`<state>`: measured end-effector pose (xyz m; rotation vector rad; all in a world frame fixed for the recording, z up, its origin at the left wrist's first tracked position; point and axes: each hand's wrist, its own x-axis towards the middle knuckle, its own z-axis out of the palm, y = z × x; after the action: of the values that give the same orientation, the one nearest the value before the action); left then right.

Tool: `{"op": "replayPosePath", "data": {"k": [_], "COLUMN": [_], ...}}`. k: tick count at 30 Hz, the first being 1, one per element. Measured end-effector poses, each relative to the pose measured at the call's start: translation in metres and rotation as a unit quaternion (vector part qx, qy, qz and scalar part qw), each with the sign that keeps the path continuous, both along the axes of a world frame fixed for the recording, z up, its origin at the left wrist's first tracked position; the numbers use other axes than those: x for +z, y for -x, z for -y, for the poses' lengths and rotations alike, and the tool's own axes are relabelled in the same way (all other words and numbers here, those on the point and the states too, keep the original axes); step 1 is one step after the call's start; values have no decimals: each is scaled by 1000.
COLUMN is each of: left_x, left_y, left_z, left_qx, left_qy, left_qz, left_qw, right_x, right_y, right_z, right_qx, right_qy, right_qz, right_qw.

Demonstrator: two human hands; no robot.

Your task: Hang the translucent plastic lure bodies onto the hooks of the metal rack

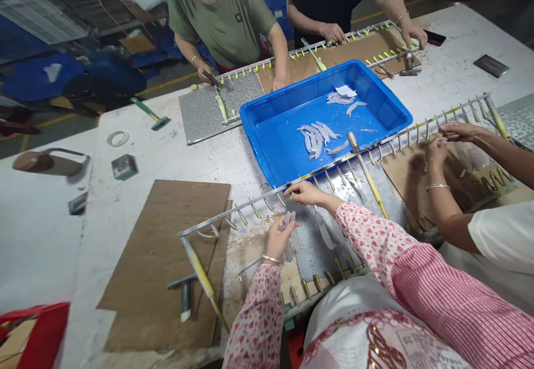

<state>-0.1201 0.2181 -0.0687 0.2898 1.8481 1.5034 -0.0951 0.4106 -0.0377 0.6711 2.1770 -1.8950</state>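
Observation:
My left hand (278, 240), with a bangle at the wrist, is closed around a few translucent whitish sleeve-like pieces (287, 221). It is held just below a long metal rack bar (267, 195) lined with short curved pegs. At the bar is my right hand (307, 193), its thumb and fingertips brought together by a peg; what they pinch is too small to tell. More translucent curved pieces (314, 138) lie in the blue tray (267, 102) behind the bar. Another long pale piece (326, 236) rests on the grey board below my right forearm.
A co-worker's hands (438, 149) work at the same rack on the right. Two people across the table handle another rack (300, 52). Brown cardboard (167, 246), a hammer-like tool (184, 296), a green brush (161, 123), a tape ring (118, 138) and a tumbler (48, 164) are on the left.

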Motion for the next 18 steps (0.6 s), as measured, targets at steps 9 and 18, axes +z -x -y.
{"op": "replayPosePath", "data": {"k": [9, 18], "left_x": [-7, -43], "left_y": [5, -24], "left_z": [2, -5], "left_qx": [-97, -65], "left_qy": [78, 106], "left_qz": [-39, -29], "left_qw": [991, 992], "right_x": [-1, -50], "right_y": [-22, -178], "right_z": [9, 99], "right_qx": [10, 300], "right_qy": [-210, -263], "right_qz": [-96, 161], "right_qw": [973, 903]}}
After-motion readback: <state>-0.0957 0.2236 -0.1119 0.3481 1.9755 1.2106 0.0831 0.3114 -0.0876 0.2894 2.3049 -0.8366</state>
